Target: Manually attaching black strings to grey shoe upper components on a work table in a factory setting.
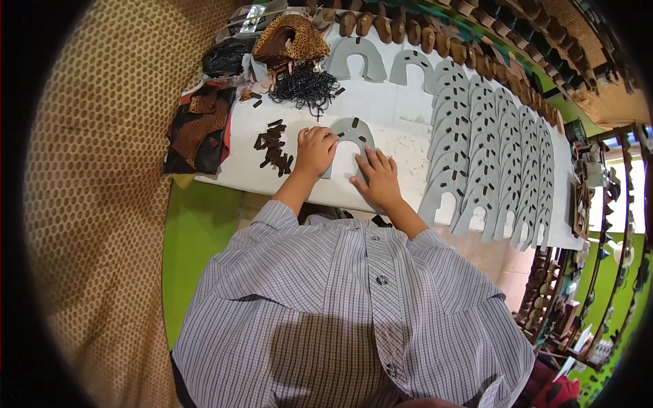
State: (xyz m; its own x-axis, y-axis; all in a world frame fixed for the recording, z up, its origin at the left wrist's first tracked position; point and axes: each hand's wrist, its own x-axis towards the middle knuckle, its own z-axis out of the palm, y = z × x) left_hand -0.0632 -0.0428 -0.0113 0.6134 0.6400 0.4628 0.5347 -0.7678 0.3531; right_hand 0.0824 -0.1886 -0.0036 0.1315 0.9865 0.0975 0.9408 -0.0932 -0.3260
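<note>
A grey U-shaped piece lies on the white table in front of me, its curve pointing away. Small dark strips sit on its top and at its right arm. My left hand rests over its left arm with fingers bent and close together; a bit of dark shows at the fingertips, but what they hold is hidden. Over the lower right arm of the same piece, my right hand lies with fingers spread and nothing in them. Left of my left hand is a loose pile of small dark brown strips.
Overlapping rows of similar grey U-shaped pieces cover the table's right side. Black tangled cord, leopard-print material and folded dark fabric lie at the left. Brown shoe forms line the far edge. A patterned curtain hangs at left.
</note>
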